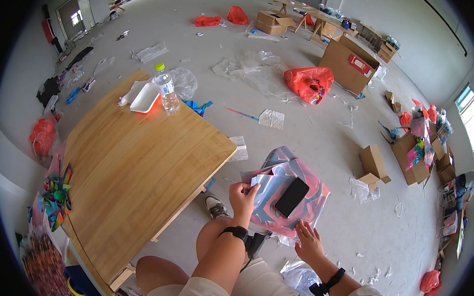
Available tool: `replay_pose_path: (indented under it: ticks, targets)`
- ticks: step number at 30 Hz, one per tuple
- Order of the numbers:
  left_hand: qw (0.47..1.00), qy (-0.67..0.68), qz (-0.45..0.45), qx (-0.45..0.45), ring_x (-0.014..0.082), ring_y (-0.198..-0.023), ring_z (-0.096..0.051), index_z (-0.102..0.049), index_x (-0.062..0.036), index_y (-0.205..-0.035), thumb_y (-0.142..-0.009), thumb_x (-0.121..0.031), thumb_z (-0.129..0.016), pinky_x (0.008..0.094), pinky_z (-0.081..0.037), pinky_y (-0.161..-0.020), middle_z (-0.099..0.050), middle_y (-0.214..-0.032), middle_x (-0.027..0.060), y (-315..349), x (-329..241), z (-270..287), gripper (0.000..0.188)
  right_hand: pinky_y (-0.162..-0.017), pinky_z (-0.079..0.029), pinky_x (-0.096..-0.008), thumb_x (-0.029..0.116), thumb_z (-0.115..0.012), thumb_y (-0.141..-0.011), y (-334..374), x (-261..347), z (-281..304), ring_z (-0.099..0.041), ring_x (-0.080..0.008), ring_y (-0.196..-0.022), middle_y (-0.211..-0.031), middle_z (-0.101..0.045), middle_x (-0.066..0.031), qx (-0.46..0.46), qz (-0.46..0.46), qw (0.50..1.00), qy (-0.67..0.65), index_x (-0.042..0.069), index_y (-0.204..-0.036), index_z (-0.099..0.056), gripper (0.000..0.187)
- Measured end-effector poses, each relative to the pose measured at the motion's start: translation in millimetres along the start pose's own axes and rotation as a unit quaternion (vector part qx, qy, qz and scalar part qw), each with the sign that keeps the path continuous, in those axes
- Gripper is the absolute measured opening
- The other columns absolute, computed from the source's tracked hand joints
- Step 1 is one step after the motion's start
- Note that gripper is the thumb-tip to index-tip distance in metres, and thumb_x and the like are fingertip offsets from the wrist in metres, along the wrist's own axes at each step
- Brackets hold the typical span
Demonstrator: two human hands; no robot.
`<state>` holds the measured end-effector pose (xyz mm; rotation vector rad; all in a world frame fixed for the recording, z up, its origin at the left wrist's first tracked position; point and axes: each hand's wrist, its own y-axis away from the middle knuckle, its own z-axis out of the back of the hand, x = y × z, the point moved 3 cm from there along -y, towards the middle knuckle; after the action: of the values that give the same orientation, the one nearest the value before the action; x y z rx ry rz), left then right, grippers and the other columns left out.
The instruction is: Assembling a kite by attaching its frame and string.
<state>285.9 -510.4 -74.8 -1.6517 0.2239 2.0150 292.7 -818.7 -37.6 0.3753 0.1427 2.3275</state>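
So, using the wooden table (134, 164) as the anchor: on its far end there's a white foam tray (145, 97) with a clear water bottle (165, 89) with a yellow-green cap standing just beside it. At the table's left edge sits a heap of colourful bits (55, 197).

Just right of the table's near corner, the left hand (243, 197) is closed on the left edge of a flat red, blue and grey patterned plastic packet (285, 196), thumb on top pinching it. A black phone (292, 197) lies on top of that packet, tilted. The right hand (310, 242) has its fingers pressed against the packet's lower edge, gripping it from below.

Farther right of the table, a red plastic bag (309, 82) lies on the floor, and a big open cardboard box (350, 64) beyond it.
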Motion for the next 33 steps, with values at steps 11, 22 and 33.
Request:
replay_pose_path:
  ticks: [11,22,33]
  targets:
    - [0.996,-0.008,-0.006,0.084,0.0206,-0.057,-0.053,-0.048,-0.0048,-0.082,-0.079,-0.016,-0.089,0.0331,-0.047,-0.056,-0.052,-0.066,0.0049,2.1,-30.5,-1.3,0.043,-0.12,-0.031,-0.0552,0.015,-0.071,-0.083,-0.5,1.2,0.4,-0.031,-0.0309,-0.152,-0.162,-0.037,-0.011,-0.01,0.004,1.0,-0.009,0.009,-0.15,-0.046,0.072]
    - [0.991,0.013,-0.055,0.119,0.0233,-0.065,-0.06,-0.072,-0.0032,-0.095,-0.081,-0.016,-0.086,0.0366,-0.049,-0.062,-0.062,-0.073,0.009,4.8,-21.0,-10.4,0.024,-0.12,-0.031,-0.0545,0.015,-0.069,-0.085,-0.1,2.4,3.2,-0.03,-0.0306,-0.153,-0.163,-0.036,-0.011,0.0,-0.001,1.0,-0.013,0.01,-0.151,-0.045,0.071]
    - [0.986,-0.145,-0.075,-0.017,0.0318,-0.102,-0.056,-0.073,-0.0137,-0.078,-0.074,-0.023,-0.089,0.0465,-0.045,-0.086,-0.06,-0.107,0.0086,-1.4,-27.8,6.1,0.018,-0.12,-0.032,-0.0553,0.014,-0.072,-0.082,0.0,-0.5,-0.7,-0.032,-0.0318,-0.152,-0.162,-0.038,-0.0113,-0.015,0.001,1.0,-0.013,0.01,-0.149,-0.048,0.071]
